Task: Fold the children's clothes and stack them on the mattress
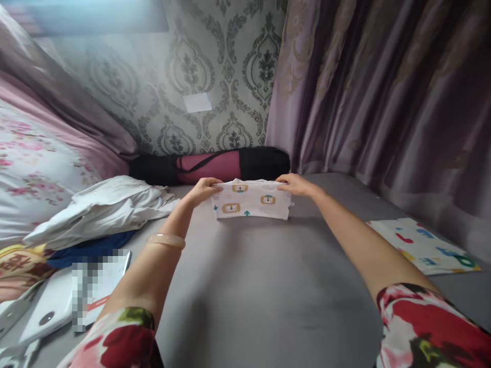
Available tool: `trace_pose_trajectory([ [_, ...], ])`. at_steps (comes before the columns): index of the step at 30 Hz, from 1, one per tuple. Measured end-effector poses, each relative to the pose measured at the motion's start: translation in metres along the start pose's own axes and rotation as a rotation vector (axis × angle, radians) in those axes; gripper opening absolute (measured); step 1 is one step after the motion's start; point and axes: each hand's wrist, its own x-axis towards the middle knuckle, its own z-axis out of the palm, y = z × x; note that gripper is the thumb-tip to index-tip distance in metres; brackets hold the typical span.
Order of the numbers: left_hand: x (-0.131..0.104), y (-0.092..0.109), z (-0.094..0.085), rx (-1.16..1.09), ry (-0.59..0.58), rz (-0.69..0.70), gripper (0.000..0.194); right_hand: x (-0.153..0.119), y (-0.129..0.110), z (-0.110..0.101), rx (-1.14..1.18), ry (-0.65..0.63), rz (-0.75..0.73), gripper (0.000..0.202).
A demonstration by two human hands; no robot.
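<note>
A folded white cloth (253, 202) printed with tan lion faces and small green shapes is stretched between my two hands, just above the grey bed sheet (268, 276). My left hand (205, 190) pinches its upper left corner, thumb toward me. At the upper right corner, my right hand (297, 184) grips the cloth the same way. The cloth's top edge shows several layers, and a small white tag sticks out on its right side. Its lower edge hangs close to the sheet; whether it touches I cannot tell.
Right of my right arm lies a white cloth with colourful letters (422, 245). A black and maroon long bag (215, 166) lies along the wall. To the left are crumpled pale clothes (103, 209), a white device (51, 306) with a cable, and a floral pillow (42, 168). Purple curtains (364, 92) hang right.
</note>
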Motion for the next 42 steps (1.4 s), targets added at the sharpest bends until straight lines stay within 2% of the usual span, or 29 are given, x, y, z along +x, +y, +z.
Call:
trace_pose_trajectory([
  [3,-0.025,0.01,-0.001,0.074,0.035,0.079,0.03,-0.023,-0.005,-0.008,-0.015,0.023,-0.013,0.035],
  [6,-0.058,0.008,0.002,0.257,0.071,0.136,0.026,-0.053,-0.01,-0.004,-0.037,0.045,-0.082,0.032],
  [9,-0.1,-0.003,0.01,0.459,0.042,0.209,0.025,-0.091,-0.015,0.011,-0.041,0.029,-0.227,0.031],
  [14,-0.165,-0.031,0.034,0.604,-0.118,0.325,0.029,-0.156,-0.019,0.049,-0.094,0.031,-0.413,0.036],
  [17,-0.189,-0.046,0.047,0.704,-0.178,0.391,0.033,-0.182,-0.02,0.068,-0.129,0.019,-0.462,0.035],
  [20,-0.201,-0.054,0.052,0.768,-0.213,0.442,0.037,-0.198,-0.02,0.076,-0.135,0.011,-0.477,0.04],
  [24,-0.207,-0.048,0.051,0.806,-0.224,0.405,0.036,-0.205,-0.024,0.073,-0.12,-0.001,-0.436,0.045],
  [27,-0.198,-0.033,0.059,0.783,-0.13,0.329,0.027,-0.195,-0.037,0.072,-0.087,0.036,-0.364,0.035],
  [30,-0.175,-0.018,0.083,0.778,0.038,0.306,0.031,-0.172,-0.061,0.079,-0.035,0.101,-0.282,0.039],
  [32,-0.158,-0.011,0.107,0.822,0.082,0.28,0.036,-0.152,-0.081,0.088,-0.018,0.091,-0.221,0.046],
  [35,-0.135,-0.009,0.14,0.909,0.013,0.186,0.046,-0.127,-0.105,0.103,-0.038,0.014,-0.109,0.054],
  [37,-0.126,-0.013,0.153,0.951,-0.052,0.13,0.05,-0.115,-0.115,0.112,-0.05,-0.048,-0.081,0.057],
  [39,-0.121,-0.019,0.159,0.984,-0.108,0.101,0.052,-0.109,-0.118,0.118,-0.054,-0.094,-0.083,0.058],
  [42,-0.118,-0.03,0.158,1.015,-0.148,0.089,0.053,-0.108,-0.115,0.124,-0.042,-0.137,-0.112,0.059],
])
